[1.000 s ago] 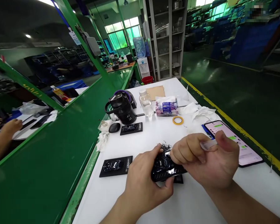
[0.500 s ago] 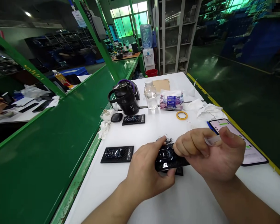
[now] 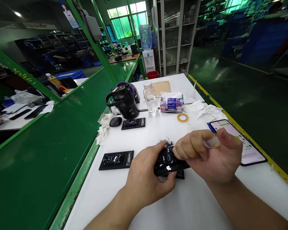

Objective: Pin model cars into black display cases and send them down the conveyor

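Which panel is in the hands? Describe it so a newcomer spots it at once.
On the white table, toward the near end, find the left hand and right hand. Between them is the held panel, glossy black with a raised shape. Its neighbours, the near panel to their left and the far panel by the black jug, lie on the table; only this one is gripped.

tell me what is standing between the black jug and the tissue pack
In the head view, a white-capped clear bottle stands between the black jug and the tissue pack.
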A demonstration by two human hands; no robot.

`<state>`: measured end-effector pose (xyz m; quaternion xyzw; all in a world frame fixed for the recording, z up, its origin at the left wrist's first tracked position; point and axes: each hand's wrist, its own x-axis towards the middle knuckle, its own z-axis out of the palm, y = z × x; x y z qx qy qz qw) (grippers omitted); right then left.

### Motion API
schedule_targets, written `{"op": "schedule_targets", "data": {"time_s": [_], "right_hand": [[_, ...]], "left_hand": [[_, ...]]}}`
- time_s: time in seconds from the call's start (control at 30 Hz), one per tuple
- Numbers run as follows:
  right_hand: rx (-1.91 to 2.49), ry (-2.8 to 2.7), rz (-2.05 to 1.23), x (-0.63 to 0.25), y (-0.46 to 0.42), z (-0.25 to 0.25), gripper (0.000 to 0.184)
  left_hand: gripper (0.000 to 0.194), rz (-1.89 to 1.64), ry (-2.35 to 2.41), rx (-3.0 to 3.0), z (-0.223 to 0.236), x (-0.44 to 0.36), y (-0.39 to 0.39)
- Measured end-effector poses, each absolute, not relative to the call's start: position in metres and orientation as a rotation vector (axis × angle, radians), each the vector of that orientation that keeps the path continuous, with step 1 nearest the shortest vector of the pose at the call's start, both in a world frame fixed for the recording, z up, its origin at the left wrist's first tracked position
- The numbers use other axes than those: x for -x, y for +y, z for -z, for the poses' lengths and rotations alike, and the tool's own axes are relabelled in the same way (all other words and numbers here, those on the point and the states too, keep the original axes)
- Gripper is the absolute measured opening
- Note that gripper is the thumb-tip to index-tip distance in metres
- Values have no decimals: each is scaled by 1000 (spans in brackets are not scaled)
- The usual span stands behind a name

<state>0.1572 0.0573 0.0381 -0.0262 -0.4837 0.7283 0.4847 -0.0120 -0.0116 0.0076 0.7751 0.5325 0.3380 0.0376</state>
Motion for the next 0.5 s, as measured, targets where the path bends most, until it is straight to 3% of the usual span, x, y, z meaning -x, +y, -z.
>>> {"op": "schedule_targets", "data": {"time_s": [0.5], "right_hand": [[45, -1202, -1748, -156, 59, -35, 58]], "left_hand": [[67, -1012, 1661, -2360, -7, 12, -11]]}}
